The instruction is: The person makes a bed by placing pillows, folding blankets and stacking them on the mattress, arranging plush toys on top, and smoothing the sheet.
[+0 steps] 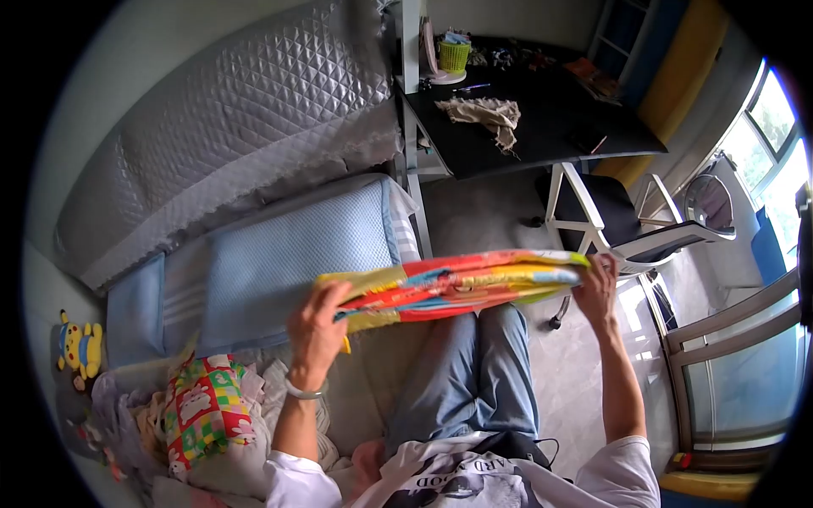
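Folded cloth (474,286) found above the jeans (440,372); left hand (317,326) and right hand (598,288) each pinch one end. Judged light, soft, liable to sag; best held at both ends, layers together.

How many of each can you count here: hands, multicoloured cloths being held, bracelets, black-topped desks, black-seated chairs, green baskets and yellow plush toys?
Hands: 2 (left hand, right hand)
Held multicoloured cloth: 1
Bracelet: 1
Black-topped desk: 1
Black-seated chair: 1
Green basket: 1
Yellow plush toy: 1
Total: 8
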`<state>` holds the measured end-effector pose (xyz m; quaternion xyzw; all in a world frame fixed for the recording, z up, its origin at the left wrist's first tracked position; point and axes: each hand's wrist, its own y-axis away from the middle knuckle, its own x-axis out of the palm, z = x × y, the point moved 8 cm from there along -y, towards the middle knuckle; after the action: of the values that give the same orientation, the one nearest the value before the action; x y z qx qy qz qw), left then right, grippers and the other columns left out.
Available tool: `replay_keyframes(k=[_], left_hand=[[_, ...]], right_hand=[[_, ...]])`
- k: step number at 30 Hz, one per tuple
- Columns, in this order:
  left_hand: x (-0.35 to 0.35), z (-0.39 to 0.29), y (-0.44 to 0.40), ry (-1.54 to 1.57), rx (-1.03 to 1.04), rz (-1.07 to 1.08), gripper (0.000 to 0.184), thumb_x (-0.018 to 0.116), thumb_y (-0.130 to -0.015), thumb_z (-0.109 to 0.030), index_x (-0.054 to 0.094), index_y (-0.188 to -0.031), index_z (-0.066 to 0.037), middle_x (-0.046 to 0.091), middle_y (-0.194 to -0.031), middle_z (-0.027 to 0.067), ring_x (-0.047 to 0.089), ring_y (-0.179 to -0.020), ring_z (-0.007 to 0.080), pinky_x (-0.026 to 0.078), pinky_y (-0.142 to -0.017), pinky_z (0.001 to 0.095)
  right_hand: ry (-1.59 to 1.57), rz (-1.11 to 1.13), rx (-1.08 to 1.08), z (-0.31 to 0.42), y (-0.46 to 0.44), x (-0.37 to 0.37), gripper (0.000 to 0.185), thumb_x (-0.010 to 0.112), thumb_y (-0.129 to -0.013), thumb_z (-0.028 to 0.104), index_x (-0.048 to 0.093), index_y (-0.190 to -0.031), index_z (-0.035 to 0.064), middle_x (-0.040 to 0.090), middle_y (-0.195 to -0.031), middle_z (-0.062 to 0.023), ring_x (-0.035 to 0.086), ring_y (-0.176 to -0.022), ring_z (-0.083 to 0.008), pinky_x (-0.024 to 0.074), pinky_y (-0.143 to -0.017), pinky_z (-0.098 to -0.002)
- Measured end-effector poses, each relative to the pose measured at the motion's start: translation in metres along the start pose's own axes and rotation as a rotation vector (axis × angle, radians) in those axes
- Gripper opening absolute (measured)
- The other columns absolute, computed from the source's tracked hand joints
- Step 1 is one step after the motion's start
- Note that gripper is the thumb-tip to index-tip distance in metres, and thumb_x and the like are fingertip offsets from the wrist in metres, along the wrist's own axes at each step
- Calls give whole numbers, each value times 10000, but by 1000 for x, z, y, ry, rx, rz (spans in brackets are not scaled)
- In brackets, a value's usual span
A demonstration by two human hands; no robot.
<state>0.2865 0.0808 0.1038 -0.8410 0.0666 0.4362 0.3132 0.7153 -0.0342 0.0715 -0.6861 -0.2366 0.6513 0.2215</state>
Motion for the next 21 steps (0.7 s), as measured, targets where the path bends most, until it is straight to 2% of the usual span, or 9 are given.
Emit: replay_keyframes(k=[6,7,8,9,10,13,15,18,21], left_hand=[[14,-3,94,-26,181,104,401,655,-616,61,667,-966,-135,628,-1055,36,635,-942,261,544,-759,390],[50,15,138,-39,188,221,387,630,-641,60,663,-969,-143,622,-1051,30,635,-921,259,544,-756,385],[84,29,180,-50,193,338,375,606,-666,59,659,-972,-150,616,-1047,24,634,-899,257,544,-753,379],[101,35,208,-41,158,375,362,592,-682,54,653,-975,-150,608,-1050,24,632,-894,251,544,-743,378],[112,35,225,-35,125,409,350,578,-698,50,646,-978,-150,600,-1052,24,629,-888,246,545,-733,377],[115,31,212,44,-5,497,324,568,-719,44,627,-997,-112,590,-1077,64,621,-936,271,525,-762,394],[112,30,202,197,-175,821,327,587,-775,-22,614,-1091,-101,559,-1192,85,596,-1007,301,457,-903,430],[104,3,142,108,-40,964,401,621,-830,-155,582,-1228,-136,494,-1325,89,534,-1144,300,355,-1023,456],[91,-78,48,130,144,303,533,615,-867,-330,490,-1360,-169,406,-1425,133,380,-1314,313,245,-1102,470]], right_hand=[[8,-9,-27,18,122,-51,327,661,-529,33,630,-854,44,628,-953,-81,587,-844,-245,412,-867,-451],[-23,193,-92,35,160,-30,344,638,-524,25,652,-865,68,635,-957,-68,584,-845,-213,416,-861,-439],[-33,770,-77,35,221,20,338,640,-564,26,671,-890,107,638,-966,-47,587,-868,-196,414,-891,-432],[-392,728,-88,58,228,11,244,658,-621,28,667,-862,70,647,-1018,-97,617,-878,-248,446,-862,-411],[-687,903,412,36,283,41,209,696,-708,96,699,-916,69,664,-1046,-92,619,-991,-298,476,-885,-398],[-482,1479,355,18,258,20,303,745,-729,179,722,-1032,179,699,-959,-84,639,-980,-294,493,-880,-368],[-205,1373,517,31,156,-20,185,682,-743,215,748,-913,188,701,-892,-108,646,-862,-289,477,-845,-370],[-273,640,122,87,43,-45,240,687,-725,218,719,-946,130,577,-1213,-98,463,-1218,-291,326,-1031,-439],[-484,204,193,152,-18,-33,546,730,-733,202,568,-1248,119,497,-1330,-121,417,-1290,-294,264,-1089,-473]])
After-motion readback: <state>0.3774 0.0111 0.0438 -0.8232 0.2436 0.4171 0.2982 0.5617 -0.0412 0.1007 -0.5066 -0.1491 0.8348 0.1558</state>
